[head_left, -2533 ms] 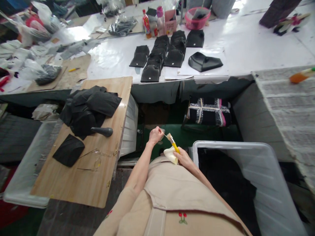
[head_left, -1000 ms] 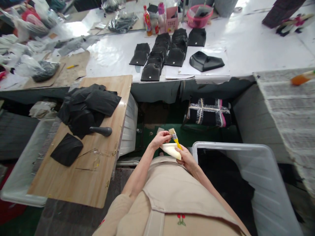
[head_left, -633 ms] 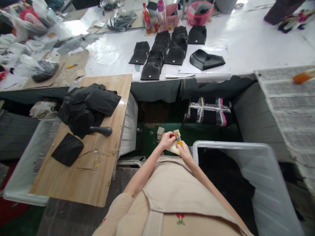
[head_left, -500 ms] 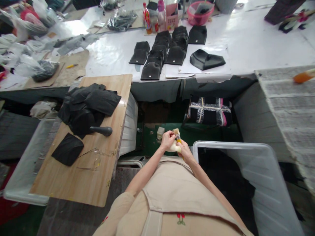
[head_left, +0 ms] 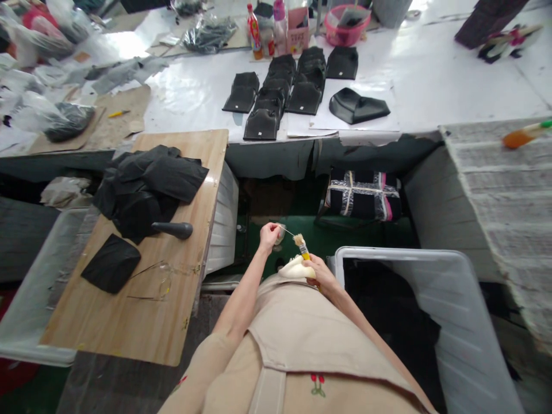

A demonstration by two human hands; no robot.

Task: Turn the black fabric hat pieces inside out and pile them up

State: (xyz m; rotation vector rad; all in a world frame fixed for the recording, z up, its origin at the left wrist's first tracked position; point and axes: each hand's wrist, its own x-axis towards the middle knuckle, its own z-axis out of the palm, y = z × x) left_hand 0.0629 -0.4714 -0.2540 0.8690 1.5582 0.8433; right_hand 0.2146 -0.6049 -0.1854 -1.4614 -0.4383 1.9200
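In front of my apron, my right hand [head_left: 322,272] grips a paintbrush [head_left: 304,250] by its yellow handle, with the pale bristles pointing up and away. A cream-coloured, soft-looking bundle [head_left: 296,268] lies against the same hand, below the brush; what it is I cannot make out. My left hand [head_left: 269,235] is raised to the left of the brush with its fingertips pinched. From that pinch a thin pale strand [head_left: 287,231] runs across to the bristle tips.
Left stands a wooden board [head_left: 172,322] with black fabric [head_left: 150,178], a dark-handled tool [head_left: 175,230] and glasses [head_left: 161,282]. A white bin [head_left: 457,259] sits close on my right. Black moulded pieces [head_left: 261,123] line the white table [head_left: 414,75] ahead. A taped bundle [head_left: 364,192] is beneath it.
My left hand has moved left, away from the brush, drawing out a thin strand. The right hand with the brush has come slightly lower and closer to my body.
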